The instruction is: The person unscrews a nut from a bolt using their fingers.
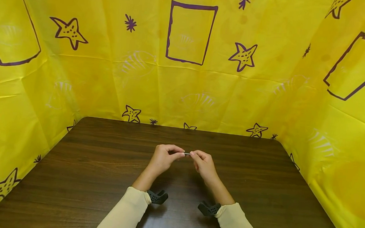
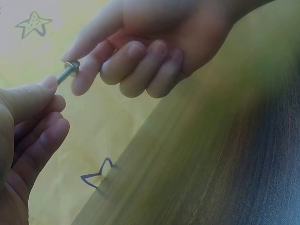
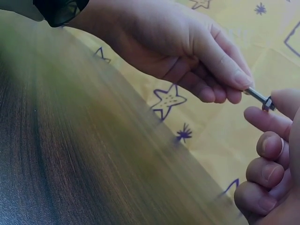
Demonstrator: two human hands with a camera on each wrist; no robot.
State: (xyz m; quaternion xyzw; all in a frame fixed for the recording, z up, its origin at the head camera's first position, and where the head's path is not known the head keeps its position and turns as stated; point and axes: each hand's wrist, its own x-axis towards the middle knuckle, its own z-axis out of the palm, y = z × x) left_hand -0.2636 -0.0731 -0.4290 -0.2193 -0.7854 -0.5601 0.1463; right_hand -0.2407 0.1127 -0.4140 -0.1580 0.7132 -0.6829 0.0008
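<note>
A small threaded metal bolt point(image 1: 187, 153) spans the gap between both hands, above the dark table. My left hand point(image 1: 163, 159) pinches one end of it between thumb and fingers, which hide that end. At the bolt's other end sits a hex nut point(image 3: 267, 103), also visible as a nut point(image 2: 72, 67) in the left wrist view. My right hand point(image 1: 205, 166) holds this nut between thumb and index fingertips, its other fingers curled toward the palm. In the right wrist view the left hand point(image 3: 187, 51) comes from the upper left, and the right hand point(image 3: 276, 173) fills the right edge.
A dark wood-grain table point(image 1: 100, 179) lies under both forearms. Yellow cloth point(image 1: 185, 82) printed with starfish and fish hangs along its back and both sides. Each wrist wears a black camera mount, the left mount point(image 1: 158, 197) and the right mount point(image 1: 208, 208).
</note>
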